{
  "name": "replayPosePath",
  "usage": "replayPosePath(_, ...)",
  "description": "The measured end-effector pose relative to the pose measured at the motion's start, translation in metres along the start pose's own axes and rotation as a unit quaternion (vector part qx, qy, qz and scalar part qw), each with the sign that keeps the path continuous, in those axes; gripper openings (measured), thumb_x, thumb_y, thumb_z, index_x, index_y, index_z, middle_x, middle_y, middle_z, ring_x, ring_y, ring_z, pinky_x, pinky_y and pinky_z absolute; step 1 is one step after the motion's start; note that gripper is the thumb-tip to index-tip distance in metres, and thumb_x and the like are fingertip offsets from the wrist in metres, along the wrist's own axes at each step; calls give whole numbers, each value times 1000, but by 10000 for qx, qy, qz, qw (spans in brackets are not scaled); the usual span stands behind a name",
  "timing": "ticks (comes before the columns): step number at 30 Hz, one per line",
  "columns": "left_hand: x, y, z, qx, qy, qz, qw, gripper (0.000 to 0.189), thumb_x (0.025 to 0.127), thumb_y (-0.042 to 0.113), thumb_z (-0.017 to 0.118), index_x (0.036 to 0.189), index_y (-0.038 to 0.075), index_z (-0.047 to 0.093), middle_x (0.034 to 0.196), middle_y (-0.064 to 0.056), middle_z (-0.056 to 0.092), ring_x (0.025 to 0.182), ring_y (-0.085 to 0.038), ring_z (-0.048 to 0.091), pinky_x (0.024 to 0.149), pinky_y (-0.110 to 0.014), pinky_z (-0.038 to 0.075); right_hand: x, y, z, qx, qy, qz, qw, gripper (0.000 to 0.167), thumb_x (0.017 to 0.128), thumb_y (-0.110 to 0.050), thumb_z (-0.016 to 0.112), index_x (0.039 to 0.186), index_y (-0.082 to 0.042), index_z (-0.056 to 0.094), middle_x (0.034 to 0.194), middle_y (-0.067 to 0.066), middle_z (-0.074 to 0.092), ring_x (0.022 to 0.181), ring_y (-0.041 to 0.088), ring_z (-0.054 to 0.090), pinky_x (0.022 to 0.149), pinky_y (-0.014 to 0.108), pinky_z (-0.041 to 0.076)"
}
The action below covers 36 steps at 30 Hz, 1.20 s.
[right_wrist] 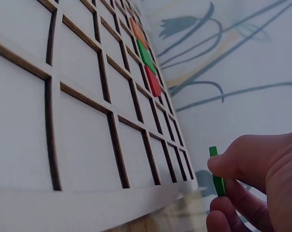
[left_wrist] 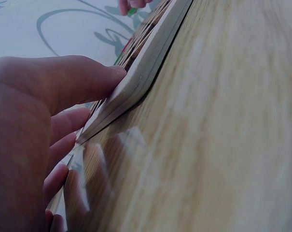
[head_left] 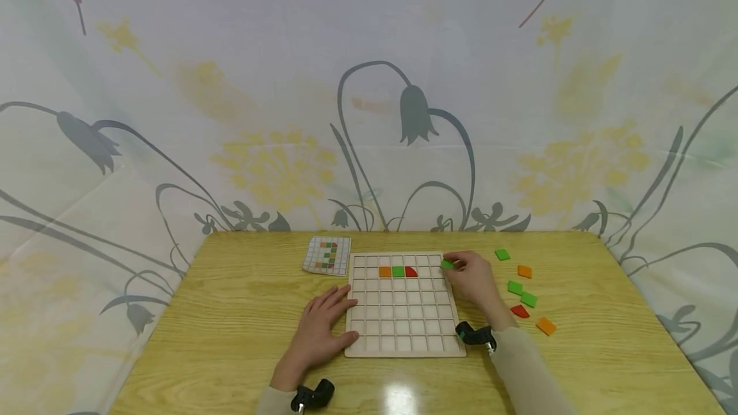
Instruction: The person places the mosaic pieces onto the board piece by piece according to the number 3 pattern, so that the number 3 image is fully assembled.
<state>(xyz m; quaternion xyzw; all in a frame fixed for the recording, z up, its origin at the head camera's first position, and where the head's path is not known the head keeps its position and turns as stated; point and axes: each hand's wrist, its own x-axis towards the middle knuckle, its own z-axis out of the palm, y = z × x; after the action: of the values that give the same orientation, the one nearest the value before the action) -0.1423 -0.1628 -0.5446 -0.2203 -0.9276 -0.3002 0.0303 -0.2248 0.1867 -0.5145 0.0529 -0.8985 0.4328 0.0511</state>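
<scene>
Watching remotely, I saw the right hand (head_left: 474, 279) pinching a small green tile (head_left: 447, 264) by the upper right corner of a gridded board (head_left: 402, 323). The left hand (head_left: 319, 330), fingers apart, touched the board's left edge. An orange square (head_left: 385, 272), green square (head_left: 398, 272) and red piece (head_left: 410, 272) sat in its second row.

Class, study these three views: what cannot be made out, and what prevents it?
Card, head view: fine detail of its printed pattern is too small to read.
Green tile, right wrist view: seen edge-on and partly covered by the right hand, hiding its full outline.
The right hand, left wrist view: mostly cut off by the top edge.
Board, right wrist view: part lies beyond the left edge.
</scene>
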Motion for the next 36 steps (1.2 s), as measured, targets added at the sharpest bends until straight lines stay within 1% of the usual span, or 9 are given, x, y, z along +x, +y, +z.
replayPosePath(5, 0, 0, -1, -4, -9, -14, 10000, 57, 85, 42, 70, 137, 21, 62, 157, 0, 40, 145, -29, 31, 109, -65, 24, -1, -6, 6, 40, -107, -141, 9998, 24, 87, -6, 74, 110, 2, 73, 107, 17, 63, 93, 32, 63, 77, 44, 55)
replayPosePath(9, 0, 0, -1, -5, -27, -21, 10000, 57, 85, 41, 70, 137, 21, 62, 157, 0, 40, 145, -30, 30, 109, -65, 24, -3, -10, 12, 144, -261, -178, 9994, 21, 86, -4, 73, 107, 0, 74, 107, 15, 63, 91, 29, 63, 77, 43, 54)
replayPosePath(15, 0, 1, -1, -39, -24, -27, 10000, 57, 85, 41, 70, 138, 21, 62, 157, 0, 40, 145, -29, 30, 109, -65, 24, -4, -14, 20, 166, -444, -324, 9984, 22, 86, -3, 72, 107, -2, 75, 106, 11, 63, 88, 24, 63, 76, 40, 54)
replayPosePath(21, 0, 1, -1, -10, -39, -32, 10000, 57, 85, 41, 70, 138, 21, 61, 157, 1, 40, 146, -29, 30, 109, -65, 24, -3, -19, 28, 149, -630, -502, 9966, 21, 85, -1, 72, 106, -3, 75, 105, 8, 65, 86, 23, 64, 75, 39, 55)
replayPosePath(26, 0, 2, -2, -60, -46, -21, 10000, 58, 85, 42, 70, 138, 20, 61, 157, 0, 40, 145, -30, 30, 109, -66, 23, -2, -24, 33, 162, -840, -595, 9946, 21, 84, 0, 72, 105, -3, 76, 104, 6, 65, 86, 20, 61, 76, 37, 52)
replayPosePath(30, 0, 2, -2, -70, -36, -14, 10000, 58, 85, 42, 70, 138, 19, 62, 157, 0, 40, 145, -30, 30, 109, -66, 23, -2, -24, 38, 106, -956, -752, 9925, 20, 83, -1, 72, 102, -5, 77, 100, 3, 64, 83, 17, 57, 74, 34, 50)
replayPosePath(36, 0, 0, -1, -23, -18, -14, 10000, 59, 84, 43, 70, 137, 20, 62, 156, 0, 41, 145, -30, 31, 110, -65, 23, -1, -22, 43, 220, -1073, -827, 9905, 19, 84, -1, 71, 101, -8, 77, 102, 0, 63, 81, 14, 56, 72, 32, 49)
